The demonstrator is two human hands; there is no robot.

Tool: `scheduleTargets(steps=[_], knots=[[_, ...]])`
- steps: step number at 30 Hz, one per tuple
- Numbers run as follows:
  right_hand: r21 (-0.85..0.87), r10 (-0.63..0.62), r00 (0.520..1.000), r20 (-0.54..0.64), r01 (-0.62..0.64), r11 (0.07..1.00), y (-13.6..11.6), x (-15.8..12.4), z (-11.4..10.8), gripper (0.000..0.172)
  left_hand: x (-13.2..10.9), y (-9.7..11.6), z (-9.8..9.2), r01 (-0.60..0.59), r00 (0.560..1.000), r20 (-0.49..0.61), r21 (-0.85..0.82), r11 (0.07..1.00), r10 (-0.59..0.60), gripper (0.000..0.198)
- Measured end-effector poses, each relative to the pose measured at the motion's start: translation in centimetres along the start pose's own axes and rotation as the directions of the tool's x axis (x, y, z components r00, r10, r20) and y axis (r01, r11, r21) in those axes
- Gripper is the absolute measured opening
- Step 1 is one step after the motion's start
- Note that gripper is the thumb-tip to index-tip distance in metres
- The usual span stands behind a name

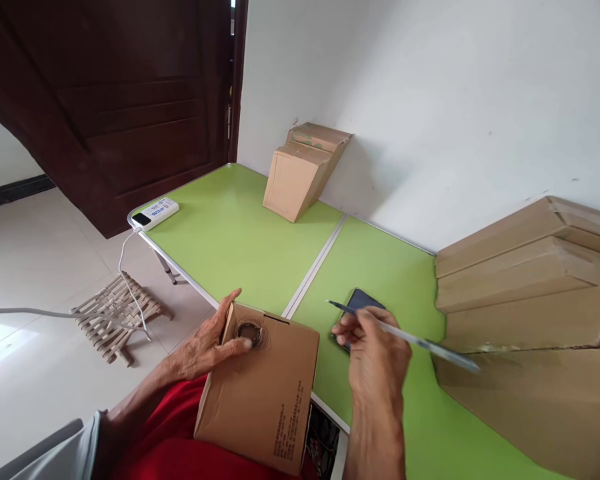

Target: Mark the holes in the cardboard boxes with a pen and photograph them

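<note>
A brown cardboard box [275, 380] leans on my lap against the table's near edge. My left hand [215, 350] grips its left side, with the thumb lying on the top face beside a dark ring [250, 333]. Thin scribbled circles surround this ring; whether it is a hole or only drawn, I cannot tell. Above the table, to the right of the box, my right hand [377, 347] is closed around a pen [433, 347], tip pointing left. Underneath that hand lies a dark phone [363, 300], partly hidden by the fingers. Small dark printing shows near the box's lower right corner.
The green folding table [215, 233] meets a white wall. A slanted cardboard piece [300, 173] stands at the back; larger cardboard boxes [520, 320] are stacked at right. A white corded device [155, 213] sits at the far left corner. A woven stool [120, 313] stands on the floor.
</note>
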State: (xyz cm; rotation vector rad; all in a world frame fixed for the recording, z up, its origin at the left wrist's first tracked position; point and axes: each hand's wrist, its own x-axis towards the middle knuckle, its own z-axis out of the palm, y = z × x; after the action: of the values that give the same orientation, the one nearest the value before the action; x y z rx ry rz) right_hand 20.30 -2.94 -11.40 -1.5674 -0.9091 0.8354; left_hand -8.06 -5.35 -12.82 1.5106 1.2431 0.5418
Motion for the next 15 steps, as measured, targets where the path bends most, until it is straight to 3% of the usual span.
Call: scheduleTargets(steps=[2,4,6,9,15], knots=[[0.334,-0.078,0.995,0.056,0.055,0.941,-1.1,-2.9,-0.1,0.026,-0.1,0.2,0.2,-0.038,0.997,0.067,-0.040,0.998,0.041,0.116],[0.507,-0.141,0.975,0.173,0.035,0.861,-1.6,-5.9,0.6,0.021,-0.3,0.5,0.6,-0.064,0.991,0.116,-0.072,0.995,0.072,0.125],[0.480,-0.171,0.961,0.216,0.048,0.876,-1.1,-8.4,1.9,0.019,-0.6,0.8,0.9,-0.064,0.990,0.121,-0.081,0.995,0.073,0.126],[0.317,-0.188,0.971,0.145,0.135,0.939,0.4,-10.6,3.7,0.021,-1.1,1.4,1.3,-0.024,0.996,0.086,-0.047,0.999,0.028,0.121],[0.182,-0.208,0.972,0.109,0.186,0.965,1.8,-10.9,4.3,0.024,-1.3,2.4,1.4,-0.001,0.997,0.075,-0.020,1.000,0.002,0.118]])
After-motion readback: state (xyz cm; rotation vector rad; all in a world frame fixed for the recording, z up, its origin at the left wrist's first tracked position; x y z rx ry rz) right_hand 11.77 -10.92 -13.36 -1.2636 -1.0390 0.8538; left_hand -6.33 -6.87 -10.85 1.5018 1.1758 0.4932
